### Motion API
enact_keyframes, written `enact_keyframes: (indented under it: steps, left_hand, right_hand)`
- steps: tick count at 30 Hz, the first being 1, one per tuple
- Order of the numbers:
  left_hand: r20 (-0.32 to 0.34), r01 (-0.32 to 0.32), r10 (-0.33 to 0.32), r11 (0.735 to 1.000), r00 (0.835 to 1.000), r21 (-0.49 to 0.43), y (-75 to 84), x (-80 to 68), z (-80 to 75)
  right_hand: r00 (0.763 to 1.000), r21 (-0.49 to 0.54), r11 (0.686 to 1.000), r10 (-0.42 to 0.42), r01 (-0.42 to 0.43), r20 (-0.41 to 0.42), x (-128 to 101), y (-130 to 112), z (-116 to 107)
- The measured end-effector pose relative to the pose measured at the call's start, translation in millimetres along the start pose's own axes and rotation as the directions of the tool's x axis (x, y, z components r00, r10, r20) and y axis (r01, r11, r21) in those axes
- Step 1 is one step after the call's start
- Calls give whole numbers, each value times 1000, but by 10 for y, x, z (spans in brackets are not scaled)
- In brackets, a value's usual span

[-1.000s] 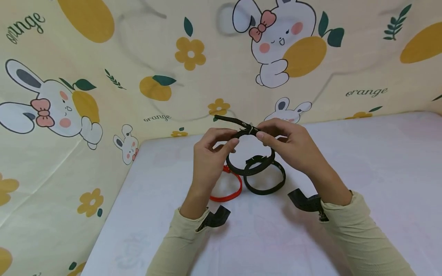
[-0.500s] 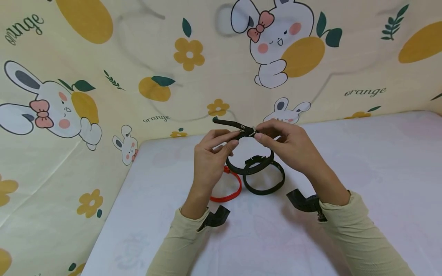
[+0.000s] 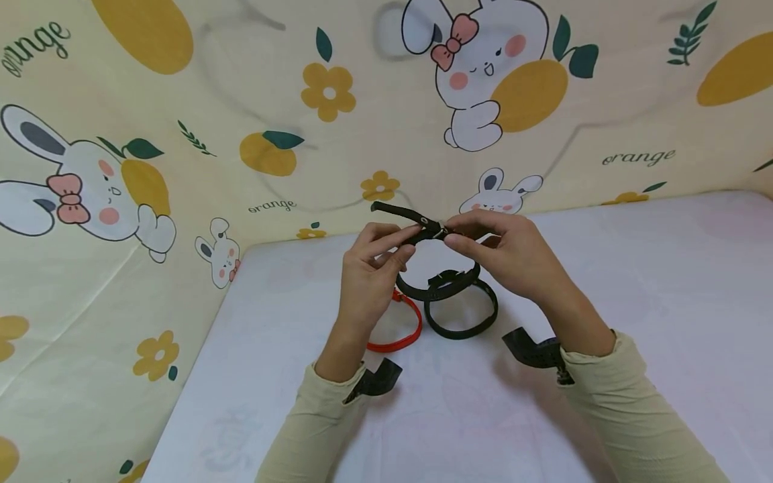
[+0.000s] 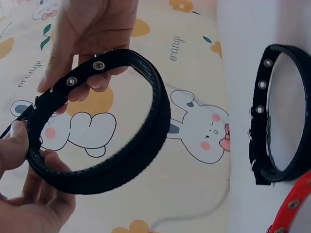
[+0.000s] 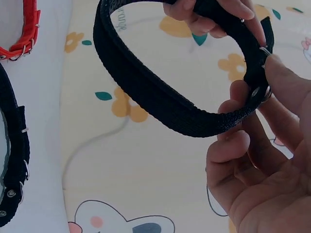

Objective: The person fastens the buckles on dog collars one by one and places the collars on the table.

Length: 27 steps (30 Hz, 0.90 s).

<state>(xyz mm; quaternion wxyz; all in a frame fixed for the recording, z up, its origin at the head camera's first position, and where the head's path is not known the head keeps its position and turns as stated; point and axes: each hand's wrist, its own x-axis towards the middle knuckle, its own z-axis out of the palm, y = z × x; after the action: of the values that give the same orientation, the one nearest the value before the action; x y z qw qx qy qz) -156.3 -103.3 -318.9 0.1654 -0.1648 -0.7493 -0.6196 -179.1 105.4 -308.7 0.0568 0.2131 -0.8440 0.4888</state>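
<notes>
A red collar (image 3: 401, 329) lies on the white tabletop (image 3: 634, 282) toward its left part, partly hidden behind the left hand (image 3: 368, 275). That hand's grip pinches the left side of a black collar (image 3: 431, 290), thumb and fingers closed on the strap near its free tail, which sticks out up and leftward. The loop hangs in the air above the tabletop, near its far edge by the rabbit-print cloth (image 3: 181, 134). The right hand (image 3: 507, 255) pinches the same collar at what looks like the buckle, though the metal part is small here. Below, a second black collar (image 3: 461, 315) lies flat, just right of the red one.
</notes>
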Motion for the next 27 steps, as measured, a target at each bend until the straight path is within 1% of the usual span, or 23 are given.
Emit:
enact_keyframes:
  steps: [5, 8, 10, 12, 15, 19, 24, 27]
  left_hand:
    - [41, 54, -51, 996, 998, -78, 13, 12, -13]
    - [54, 65, -59, 992, 997, -105, 21, 18, -30]
    - [54, 68, -63, 991, 997, -112, 28, 23, -42]
    - [45, 88, -83, 990, 996, -113, 30, 28, -55]
    - [27, 147, -145, 982, 989, -115, 35, 35, -71]
    - [3, 214, -215, 971, 977, -106, 31, 44, -86]
    - [-26, 242, -244, 969, 970, -60, 24, 45, -98]
    - [-49, 244, -247, 968, 968, -63, 25, 47, -104]
  right_hand:
    - [1000, 41, 999, 3, -2, -11, 3, 5, -9]
    - [1000, 60, 998, 10, -10, -9, 9, 13, -18]
    - [1000, 66, 998, 2, -3, 6, 9, 17, -31]
    - [1000, 74, 997, -4, 2, 23, 5, 19, -43]
    - [999, 80, 997, -5, 2, 34, 5, 14, -53]
    - [1000, 82, 997, 1, -2, 14, 1, -5, -61]
    - [1000, 98, 995, 9, -9, 2, 0, -16, -61]
    - [1000, 94, 995, 16, -16, 1, 5, -21, -59]
